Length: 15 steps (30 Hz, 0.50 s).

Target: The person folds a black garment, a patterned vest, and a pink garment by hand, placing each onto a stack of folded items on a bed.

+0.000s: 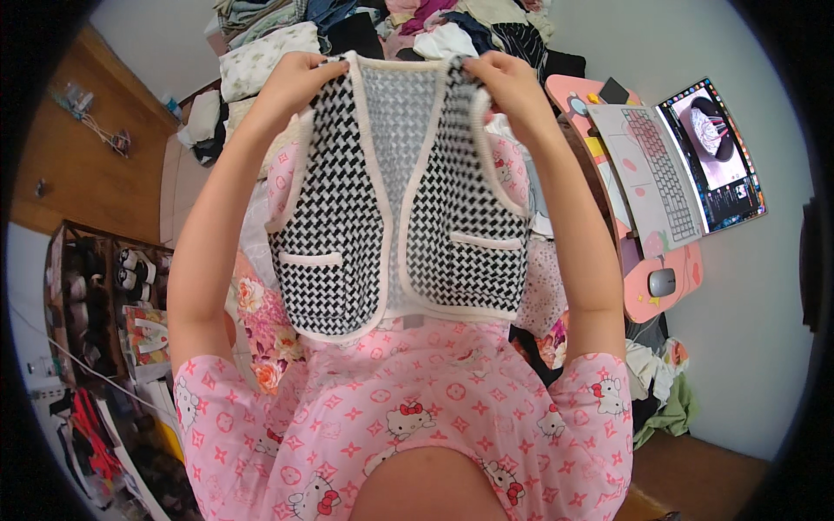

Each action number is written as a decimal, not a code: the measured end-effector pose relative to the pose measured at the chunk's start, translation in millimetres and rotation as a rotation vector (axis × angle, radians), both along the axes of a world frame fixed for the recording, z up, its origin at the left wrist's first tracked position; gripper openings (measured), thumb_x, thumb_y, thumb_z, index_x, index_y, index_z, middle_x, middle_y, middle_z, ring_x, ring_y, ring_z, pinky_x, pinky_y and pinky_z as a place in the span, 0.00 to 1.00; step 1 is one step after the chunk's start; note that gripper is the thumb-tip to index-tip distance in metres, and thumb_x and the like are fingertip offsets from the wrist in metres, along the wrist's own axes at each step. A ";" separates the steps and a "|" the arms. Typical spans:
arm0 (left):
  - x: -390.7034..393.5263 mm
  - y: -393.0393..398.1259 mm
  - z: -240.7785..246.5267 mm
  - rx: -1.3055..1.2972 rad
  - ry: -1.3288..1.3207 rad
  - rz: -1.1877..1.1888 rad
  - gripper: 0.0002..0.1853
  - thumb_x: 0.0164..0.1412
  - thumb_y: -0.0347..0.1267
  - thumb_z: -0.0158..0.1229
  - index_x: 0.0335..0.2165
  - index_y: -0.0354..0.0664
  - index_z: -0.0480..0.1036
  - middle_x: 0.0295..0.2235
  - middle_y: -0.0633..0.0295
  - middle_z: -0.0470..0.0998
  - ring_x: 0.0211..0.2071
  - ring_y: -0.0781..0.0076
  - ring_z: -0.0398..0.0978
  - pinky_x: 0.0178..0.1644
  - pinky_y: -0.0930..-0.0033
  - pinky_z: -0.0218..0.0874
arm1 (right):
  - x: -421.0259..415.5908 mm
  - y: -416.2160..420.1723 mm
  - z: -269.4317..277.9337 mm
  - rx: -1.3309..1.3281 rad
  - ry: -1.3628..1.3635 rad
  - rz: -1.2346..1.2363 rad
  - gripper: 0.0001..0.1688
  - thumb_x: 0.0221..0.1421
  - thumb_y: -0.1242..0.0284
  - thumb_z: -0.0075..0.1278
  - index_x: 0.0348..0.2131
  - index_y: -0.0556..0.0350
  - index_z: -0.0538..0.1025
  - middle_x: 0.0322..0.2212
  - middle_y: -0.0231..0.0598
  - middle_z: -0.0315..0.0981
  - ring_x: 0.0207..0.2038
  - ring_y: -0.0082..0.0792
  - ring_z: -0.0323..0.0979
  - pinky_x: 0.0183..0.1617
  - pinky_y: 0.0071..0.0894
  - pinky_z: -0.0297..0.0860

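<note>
A black-and-white houndstooth knit vest [345, 195] with cream trim hangs spread in front of me, its front facing up. My left hand [293, 81] pinches one shoulder of it, and my right hand [508, 84] grips the other shoulder, which looks slightly blurred. Between the two front edges, the pale grey inner side of the back panel shows. Each front panel carries a cream-edged pocket. The lower hem lies over the lap of the pink printed garment I wear.
Piles of clothes [449, 39] cover the surface ahead, with a folded floral white cloth [270, 58] at left. To the right, a pink desk [658, 293] holds an open laptop [658, 169] and a mouse [662, 282]. A shoe rack [107, 241] stands left, below a wooden door [98, 150].
</note>
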<state>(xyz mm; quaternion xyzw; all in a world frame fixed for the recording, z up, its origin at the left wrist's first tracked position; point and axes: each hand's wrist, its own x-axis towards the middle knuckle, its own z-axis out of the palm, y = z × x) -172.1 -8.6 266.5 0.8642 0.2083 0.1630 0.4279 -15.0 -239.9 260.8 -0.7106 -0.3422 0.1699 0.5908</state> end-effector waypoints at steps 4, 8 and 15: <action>-2.4 -61.5 42.2 -0.202 -0.173 -0.087 0.17 0.58 0.44 0.52 0.23 0.43 0.70 0.14 0.79 0.60 0.14 0.89 0.50 0.16 0.80 0.38 | -76.6 14.8 53.1 0.174 0.178 0.215 0.13 0.50 0.71 0.49 0.25 0.65 0.66 0.17 0.39 0.69 0.17 0.35 0.75 0.16 0.24 0.69; -23.4 -84.9 74.8 -0.222 -0.260 -0.227 0.23 0.59 0.50 0.49 0.35 0.39 0.70 0.28 0.70 0.70 0.26 0.86 0.65 0.27 0.82 0.57 | -103.4 20.7 68.7 0.367 0.162 0.328 0.11 0.50 0.76 0.45 0.31 0.70 0.67 0.22 0.43 0.72 0.23 0.33 0.76 0.26 0.24 0.72; -45.2 -41.4 123.9 -0.206 -0.360 -0.480 0.10 0.54 0.25 0.53 0.37 0.33 0.73 0.28 0.59 0.77 0.26 0.75 0.74 0.27 0.78 0.67 | -82.2 7.2 81.7 0.535 -0.437 0.575 0.22 0.56 0.81 0.37 0.52 0.64 0.63 0.42 0.47 0.70 0.43 0.34 0.72 0.47 0.29 0.68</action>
